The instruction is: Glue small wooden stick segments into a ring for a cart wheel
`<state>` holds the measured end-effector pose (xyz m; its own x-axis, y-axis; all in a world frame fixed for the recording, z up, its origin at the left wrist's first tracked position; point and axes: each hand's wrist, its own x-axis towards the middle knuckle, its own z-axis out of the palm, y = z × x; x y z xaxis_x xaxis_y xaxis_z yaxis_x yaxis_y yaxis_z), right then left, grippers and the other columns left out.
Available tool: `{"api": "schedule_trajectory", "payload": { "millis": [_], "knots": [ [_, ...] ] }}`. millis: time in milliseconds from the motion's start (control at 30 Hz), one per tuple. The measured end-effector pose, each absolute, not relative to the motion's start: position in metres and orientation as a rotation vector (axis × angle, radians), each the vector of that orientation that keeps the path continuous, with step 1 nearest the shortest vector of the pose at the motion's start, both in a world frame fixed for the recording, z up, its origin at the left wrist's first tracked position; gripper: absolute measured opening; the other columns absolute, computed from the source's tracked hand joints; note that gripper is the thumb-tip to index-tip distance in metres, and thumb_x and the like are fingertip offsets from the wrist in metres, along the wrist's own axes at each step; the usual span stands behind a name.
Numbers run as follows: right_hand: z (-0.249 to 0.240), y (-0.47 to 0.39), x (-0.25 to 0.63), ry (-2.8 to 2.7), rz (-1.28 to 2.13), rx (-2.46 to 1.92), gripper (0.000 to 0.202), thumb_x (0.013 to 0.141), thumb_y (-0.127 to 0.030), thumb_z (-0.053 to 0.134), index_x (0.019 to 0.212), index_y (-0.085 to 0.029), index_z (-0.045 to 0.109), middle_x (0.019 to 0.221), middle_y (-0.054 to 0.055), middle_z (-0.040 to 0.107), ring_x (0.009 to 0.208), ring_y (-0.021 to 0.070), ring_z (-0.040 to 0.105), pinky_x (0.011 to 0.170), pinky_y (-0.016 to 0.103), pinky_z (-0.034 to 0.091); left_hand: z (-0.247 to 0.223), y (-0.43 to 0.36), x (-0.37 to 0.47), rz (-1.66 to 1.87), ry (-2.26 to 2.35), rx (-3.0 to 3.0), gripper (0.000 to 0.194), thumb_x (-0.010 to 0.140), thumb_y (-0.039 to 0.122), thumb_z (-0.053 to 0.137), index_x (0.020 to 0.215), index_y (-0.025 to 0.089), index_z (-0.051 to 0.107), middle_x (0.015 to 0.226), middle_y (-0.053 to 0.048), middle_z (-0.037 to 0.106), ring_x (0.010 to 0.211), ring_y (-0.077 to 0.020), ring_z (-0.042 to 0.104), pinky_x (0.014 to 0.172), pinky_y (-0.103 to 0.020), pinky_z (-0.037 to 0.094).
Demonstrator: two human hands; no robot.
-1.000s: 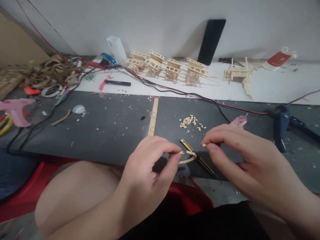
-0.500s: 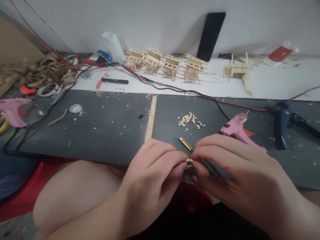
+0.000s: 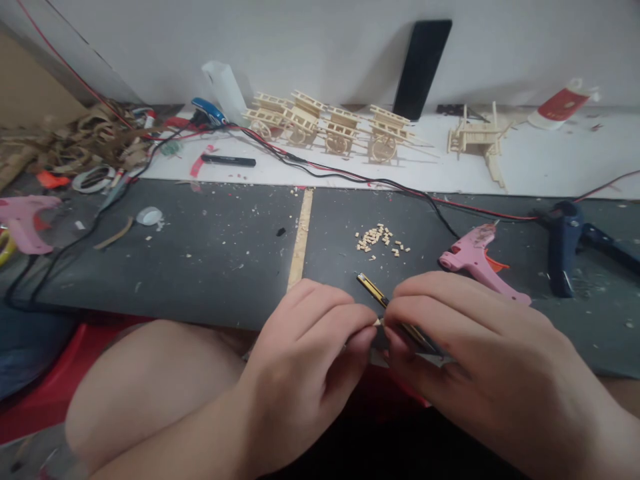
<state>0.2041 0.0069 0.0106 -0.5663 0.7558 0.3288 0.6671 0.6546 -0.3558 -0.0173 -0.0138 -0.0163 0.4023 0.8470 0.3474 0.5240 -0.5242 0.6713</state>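
Note:
My left hand point(image 3: 310, 353) and my right hand point(image 3: 465, 353) meet fingertip to fingertip over the near edge of the dark mat point(image 3: 210, 253). Between the pinched fingers only a pale tip of a small curved wooden piece point(image 3: 377, 322) shows; the rest is hidden. A black and yellow utility knife point(image 3: 373, 289) lies on the mat under my right fingers. A small heap of cut wood bits point(image 3: 379, 239) sits just beyond the hands.
A pink glue gun point(image 3: 477, 263) lies right of the hands, a dark blue one point(image 3: 563, 247) farther right, another pink one point(image 3: 25, 220) at far left. Several small wooden carts point(image 3: 330, 130) stand on the white board by the wall, with a phone point(image 3: 421, 67), cables and wood scraps.
My right hand moved left with a tiny wood bit and closed against my left fingers, hiding the curved piece. The pink glue gun came into sight behind it.

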Motion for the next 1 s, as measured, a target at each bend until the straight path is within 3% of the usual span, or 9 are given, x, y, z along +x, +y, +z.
{"api": "schedule_trajectory", "payload": {
  "millis": [1000],
  "knots": [
    [0.011, 0.0037, 0.2054, -2.417, 0.354, -1.061, 0.029, 0.105, -0.01, 0.054, 0.083, -0.021, 0.07, 0.086, 0.001, 0.073, 0.074, 0.0161, 0.065, 0.069, 0.031, 0.049, -0.0098, -0.0124, -0.016, 0.913, 1.173, 2.012, 0.012, 0.107, 0.012, 0.069, 0.104, 0.024, 0.071, 0.096, 0.004, 0.076, 0.09, -0.014, 0.068, 0.086, -0.029, 0.052]
  ]
}}
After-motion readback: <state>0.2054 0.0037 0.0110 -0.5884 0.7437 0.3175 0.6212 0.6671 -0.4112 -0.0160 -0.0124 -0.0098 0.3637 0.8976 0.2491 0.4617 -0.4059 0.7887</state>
